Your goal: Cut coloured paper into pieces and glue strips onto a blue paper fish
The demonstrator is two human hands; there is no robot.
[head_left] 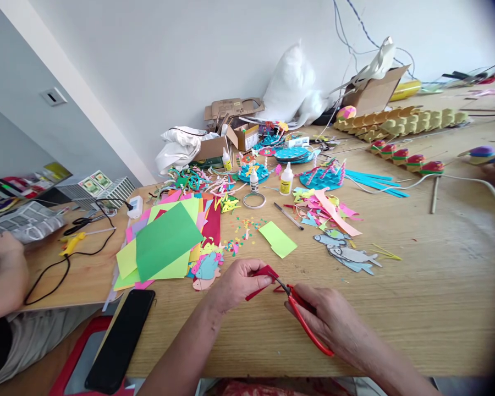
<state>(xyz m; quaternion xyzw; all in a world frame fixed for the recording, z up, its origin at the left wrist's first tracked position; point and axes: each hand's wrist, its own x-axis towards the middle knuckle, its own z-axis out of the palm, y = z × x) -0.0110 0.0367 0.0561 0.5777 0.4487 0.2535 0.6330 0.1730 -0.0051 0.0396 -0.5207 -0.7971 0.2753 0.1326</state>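
Between the thumb and fingers of my left hand (241, 283) is a small piece of dark red paper (268, 270). My right hand (328, 313) is wrapped round the red handles of a pair of scissors (307, 325). The scissors' blades reach left to the edge of the red paper, where their tips are partly hidden. Just beyond my hands lies a light green paper strip (278, 240). Several cut-out paper fish (352, 254) rest to the right, and more colourful fish cut-outs (207, 267) lie to the left of my left hand.
Stacked coloured paper (167, 242) lies left, near a black phone (121, 335) at the table edge. Glue bottles (286, 181), a pen (289, 216), paper scraps (325, 206) and egg cartons (400, 124) stand or lie farther back. Another person's arm (4, 275) rests at the left.
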